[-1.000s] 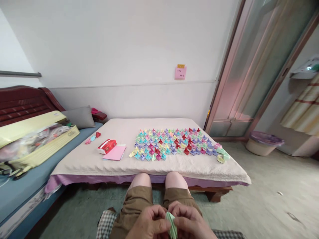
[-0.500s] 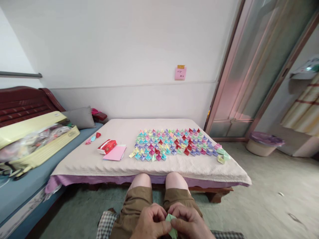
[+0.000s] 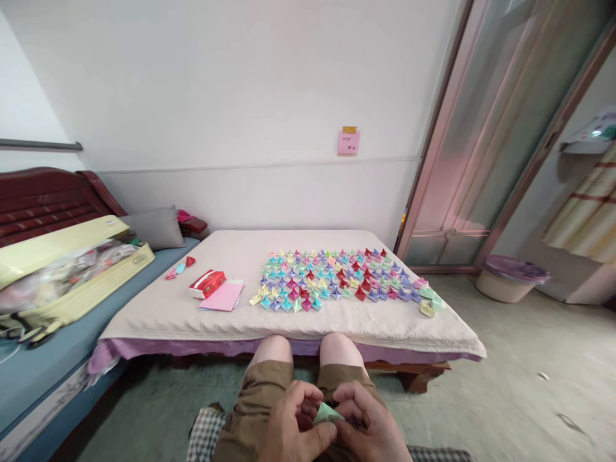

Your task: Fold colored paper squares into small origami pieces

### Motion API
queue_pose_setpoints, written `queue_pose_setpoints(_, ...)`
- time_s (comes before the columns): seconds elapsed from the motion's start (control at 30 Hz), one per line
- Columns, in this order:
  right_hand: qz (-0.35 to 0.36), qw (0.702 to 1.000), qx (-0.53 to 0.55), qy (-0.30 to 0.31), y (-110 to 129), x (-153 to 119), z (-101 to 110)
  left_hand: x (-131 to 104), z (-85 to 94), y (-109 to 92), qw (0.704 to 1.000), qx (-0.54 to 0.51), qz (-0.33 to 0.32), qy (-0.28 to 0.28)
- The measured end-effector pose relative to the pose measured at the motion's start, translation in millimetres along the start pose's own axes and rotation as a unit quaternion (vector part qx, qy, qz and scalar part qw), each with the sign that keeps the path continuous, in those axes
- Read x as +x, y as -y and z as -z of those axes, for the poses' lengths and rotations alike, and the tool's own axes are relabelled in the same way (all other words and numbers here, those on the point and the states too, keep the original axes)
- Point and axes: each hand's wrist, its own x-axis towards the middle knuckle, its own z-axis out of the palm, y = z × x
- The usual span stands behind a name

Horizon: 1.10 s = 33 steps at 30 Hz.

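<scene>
Above my lap, a small piece of folded light green paper sits between my two hands. My left hand pinches it from the left, thumb in front and fingers curled behind. From the other side, my right hand grips its right edge, partly hiding it. Beyond my knees, many small folded paper pieces in several colours stand in rows on the cream-covered bed. A few green and yellow paper pieces lie at the right end of the rows.
Left of the rows lie a pink paper stack and a red-and-white packet. An open yellow case full of items rests on a blue bed at left. A lined bin stands on the floor at right.
The green paper has turned from nearly upright to lying more sideways. My hands have shifted slightly up and apart around it, with the fingers of both opened a little wider.
</scene>
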Motion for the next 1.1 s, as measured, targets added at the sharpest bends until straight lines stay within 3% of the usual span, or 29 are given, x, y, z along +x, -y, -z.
queue_pose_setpoints(0.1, 0.025, 0.997, -0.069, -0.01, 8, -3, -2, -2, 3.8, -14, 0.995, 0.094, -0.041, -0.004)
queue_pose_setpoints(0.2, -0.006, 0.999, -0.035, 0.011, 13, -2, -3, -2, 7.6, -19, 0.991, 0.114, -0.069, -0.017)
queue_pose_setpoints(0.33, -0.066, 0.994, 0.073, 0.041, 16, 0, -1, 1, 7.2, -12, 0.996, 0.074, -0.042, -0.001)
queue_pose_setpoints(0.43, -0.065, 0.993, 0.097, 0.021, 21, 1, 2, 2, 2.4, -3, 1.0, -0.022, -0.019, 0.009)
queue_pose_setpoints(0.53, -0.061, 0.993, 0.098, 0.021, 28, 1, 5, 2, 0.1, 2, 0.996, -0.077, -0.038, 0.019)
queue_pose_setpoints(0.63, -0.048, 0.992, 0.108, 0.042, 29, 1, 4, 1, 2.9, 2, 0.995, -0.067, -0.051, 0.045)
queue_pose_setpoints(0.77, -0.049, 0.986, 0.137, 0.077, 25, 2, 1, 2, 5.3, 4, 0.994, -0.09, -0.014, 0.06)
queue_pose_setpoints(0.93, -0.041, 0.991, 0.113, 0.058, 16, 4, 4, 2, 1.2, 0, 0.991, -0.114, 0.004, 0.068)
queue_pose_setpoints(1.1, -0.042, 0.995, 0.074, 0.056, 11, 3, 3, 2, 4.7, -10, 0.996, -0.052, 0.012, 0.078)
